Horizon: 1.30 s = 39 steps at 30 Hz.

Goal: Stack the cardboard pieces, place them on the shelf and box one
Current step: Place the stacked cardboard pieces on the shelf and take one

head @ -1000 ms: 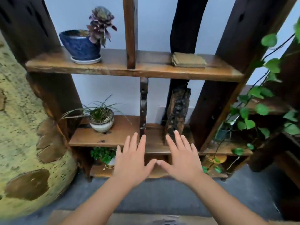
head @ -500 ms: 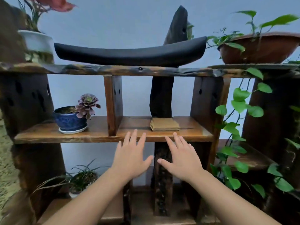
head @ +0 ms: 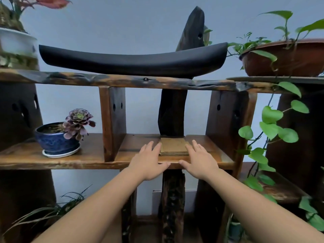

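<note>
Cardboard stack [head: 174,146], flat, square, between open hands.

Cardboard stack [head: 173,146]: I couldn't count its pieces, edges too fine.
Left hand [head: 148,161]: fingertips overlapped the stack's left edge; contact unclear.
White pot [head: 16,42]: cropped at frame's left edge, blurred.
</note>
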Tool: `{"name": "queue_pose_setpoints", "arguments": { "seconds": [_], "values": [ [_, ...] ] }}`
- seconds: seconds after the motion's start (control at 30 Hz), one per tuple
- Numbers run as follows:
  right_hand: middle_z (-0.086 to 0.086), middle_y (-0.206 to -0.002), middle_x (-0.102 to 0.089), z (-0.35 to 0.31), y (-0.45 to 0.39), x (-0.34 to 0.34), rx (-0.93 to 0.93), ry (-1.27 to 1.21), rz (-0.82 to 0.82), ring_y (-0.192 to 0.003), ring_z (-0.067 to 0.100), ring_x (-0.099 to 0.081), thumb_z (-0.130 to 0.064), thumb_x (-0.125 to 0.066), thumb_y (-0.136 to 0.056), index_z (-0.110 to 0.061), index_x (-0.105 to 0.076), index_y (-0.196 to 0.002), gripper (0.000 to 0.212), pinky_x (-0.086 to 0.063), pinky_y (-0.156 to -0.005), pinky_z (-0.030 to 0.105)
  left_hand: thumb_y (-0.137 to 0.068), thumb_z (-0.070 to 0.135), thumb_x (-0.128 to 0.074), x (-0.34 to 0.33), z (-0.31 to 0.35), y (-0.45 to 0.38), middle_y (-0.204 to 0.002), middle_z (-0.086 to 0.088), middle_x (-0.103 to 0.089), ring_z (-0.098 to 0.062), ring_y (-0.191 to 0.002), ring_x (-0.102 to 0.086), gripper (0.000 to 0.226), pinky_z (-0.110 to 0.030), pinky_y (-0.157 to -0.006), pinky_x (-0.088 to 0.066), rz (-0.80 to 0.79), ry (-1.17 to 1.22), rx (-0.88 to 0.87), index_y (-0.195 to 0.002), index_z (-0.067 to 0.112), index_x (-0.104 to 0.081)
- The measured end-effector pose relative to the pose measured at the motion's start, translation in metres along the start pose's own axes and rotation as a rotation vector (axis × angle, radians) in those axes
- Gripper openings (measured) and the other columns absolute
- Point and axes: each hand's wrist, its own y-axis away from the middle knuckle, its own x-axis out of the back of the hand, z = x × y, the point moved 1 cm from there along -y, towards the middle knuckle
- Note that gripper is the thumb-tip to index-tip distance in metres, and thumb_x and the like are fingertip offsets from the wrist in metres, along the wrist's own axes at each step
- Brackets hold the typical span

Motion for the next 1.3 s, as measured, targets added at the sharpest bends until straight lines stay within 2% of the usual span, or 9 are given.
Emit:
{"name": "queue_pose_setpoints", "arguments": {
  "seconds": [0.17,0.33,0.5,0.77,0.9,0.97,1.07,1.2,1.3],
  "values": [
    [0.008,-0.163,-0.013,0.011,-0.049,-0.014,-0.092,-0.124,-0.089,-0.147,0.031,-0.020,-0.062,-0.038,-0.092,-0.023,-0.029,-0.150,0.070,-0.028,-0.114,0.049,-0.084,0.067,-0.043,-0.021,-0.010,-0.051,-0.160,-0.013,-0.016,-0.032,-0.146,-0.017,0.085,-0.047,-0.116,-0.024,-0.088,0.177,0.053,-0.152,0.025,-0.014],
    [0.016,-0.158,-0.026,0.015,-0.085,-0.032,-0.152,-0.288,-0.148,-0.140,0.039,-0.031,-0.056,-0.036,-0.095,-0.017,-0.026,-0.150,0.068,-0.031,-0.113,0.049,-0.086,0.066,-0.039,-0.043,-0.021,-0.090,-0.157,-0.015,-0.023,-0.032,-0.141,-0.029,0.079,-0.047,-0.114,-0.028,-0.118,0.264,0.118,-0.152,0.030,-0.015],
    [0.016,-0.133,-0.057,0.017,-0.107,-0.049,-0.208,-0.340,-0.090,-0.121,0.038,-0.050,-0.059,-0.041,-0.093,-0.010,-0.041,-0.137,0.066,-0.040,-0.099,0.044,-0.083,0.074,-0.018,-0.065,-0.028,-0.109,-0.151,-0.005,-0.039,-0.029,-0.136,-0.038,0.075,-0.049,-0.106,-0.034,-0.099,0.032,0.102,-0.149,0.037,-0.018],
    [0.014,-0.135,-0.055,0.025,-0.132,-0.039,-0.298,-0.424,-0.175,-0.118,0.031,-0.055,-0.062,-0.059,-0.084,-0.009,-0.040,-0.141,0.081,-0.045,-0.089,0.037,-0.075,0.082,-0.019,-0.068,-0.030,-0.115,-0.155,0.001,-0.034,-0.031,-0.138,-0.034,0.085,-0.053,-0.103,-0.031,-0.114,-0.009,0.101,-0.148,0.040,-0.015],
    [0.008,-0.113,-0.058,0.024,-0.142,-0.028,-0.421,-0.511,-0.252,-0.082,0.020,-0.053,-0.058,-0.070,-0.078,-0.010,-0.045,-0.136,0.079,-0.043,-0.068,0.032,-0.079,0.078,-0.022,-0.069,-0.029,-0.115,-0.155,0.002,-0.034,-0.030,-0.137,-0.034,0.079,-0.052,-0.102,-0.031,-0.087,0.001,0.099,-0.148,0.040,-0.017],
    [0.007,-0.106,-0.056,0.024,-0.145,-0.025,-0.484,-0.589,-0.292,-0.075,0.019,-0.051,-0.053,-0.072,-0.078,-0.011,-0.044,-0.137,0.078,-0.042,-0.062,0.031,-0.081,0.077,-0.022,-0.068,-0.029,-0.115,-0.155,0.002,-0.034,-0.030,-0.138,-0.034,0.077,-0.052,-0.103,-0.031,-0.088,0.006,0.104,-0.148,0.040,-0.017],
    [0.011,-0.121,-0.056,0.021,-0.145,-0.025,-0.519,-0.707,-0.315,-0.087,0.023,-0.055,-0.051,-0.072,-0.080,-0.014,-0.039,-0.140,0.079,-0.044,-0.070,0.035,-0.083,0.076,-0.022,-0.067,-0.029,-0.115,-0.154,0.001,-0.036,-0.029,-0.137,-0.036,0.076,-0.052,-0.103,-0.032,-0.096,0.016,0.112,-0.149,0.038,-0.016],
    [0.012,-0.109,-0.063,0.019,-0.144,-0.031,-0.530,-1.068,-0.304,-0.091,0.027,-0.067,-0.033,-0.078,-0.080,-0.011,-0.041,-0.131,0.067,-0.060,-0.074,0.043,-0.084,0.074,-0.029,-0.062,-0.030,-0.116,-0.147,0.001,-0.045,-0.028,-0.131,-0.043,0.076,-0.051,-0.100,-0.036,-0.060,0.071,0.121,-0.147,0.034,-0.021],
    [0.015,-0.113,-0.064,0.018,-0.140,-0.044,-0.539,-1.190,-0.220,-0.097,0.032,-0.067,-0.025,-0.082,-0.076,-0.009,-0.044,-0.129,0.066,-0.058,-0.085,0.049,-0.085,0.068,-0.041,-0.059,-0.029,-0.114,-0.145,-0.001,-0.049,-0.027,-0.127,-0.048,0.075,-0.049,-0.100,-0.041,-0.014,0.135,0.115,-0.147,0.029,-0.025]
  ]
}}
